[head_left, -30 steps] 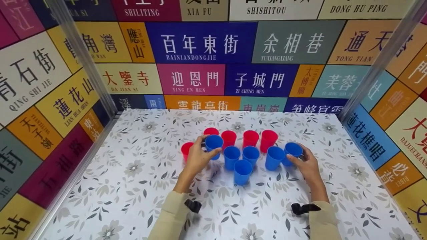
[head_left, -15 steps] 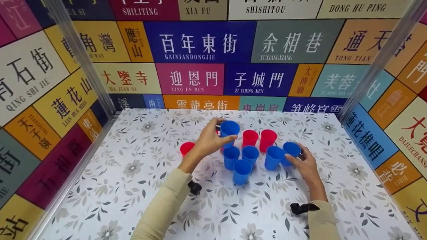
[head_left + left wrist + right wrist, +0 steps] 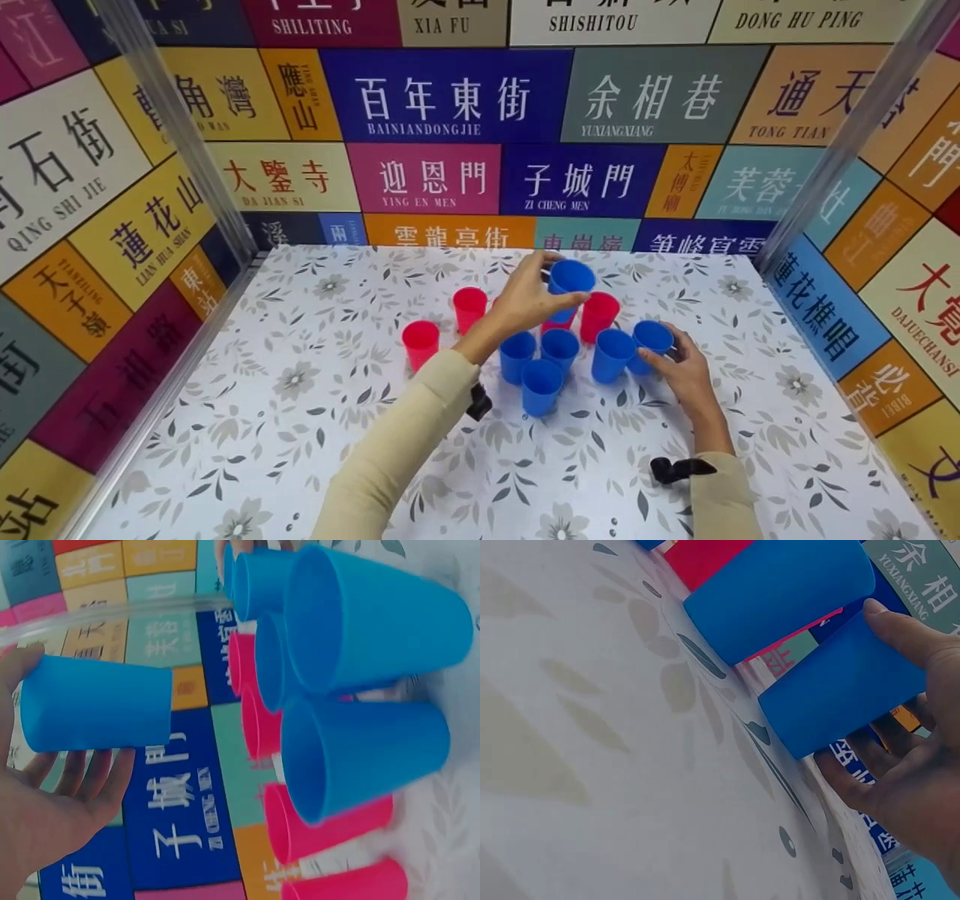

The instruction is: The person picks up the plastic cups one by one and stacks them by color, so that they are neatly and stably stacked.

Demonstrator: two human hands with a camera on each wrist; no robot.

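The left hand grips a blue cup, raised above the back row of red cups; the left wrist view shows this cup between thumb and fingers. At the right, the right hand holds another blue cup standing on the table, its thumb and fingers on the sides in the right wrist view. Beside that cup stands a blue cup. Three blue cups, one of them in front, stand together in the middle.
Red cups stand behind and left of the blue ones: one at the far left, one behind it, one at the right, others partly hidden by the left hand and its cup. Patterned panels surround the floral table at the back and sides.
The left hand has carried its blue cup right and farther back, from near the left red cups to above the back row. The right hand has hardly moved and keeps hold of its cup.
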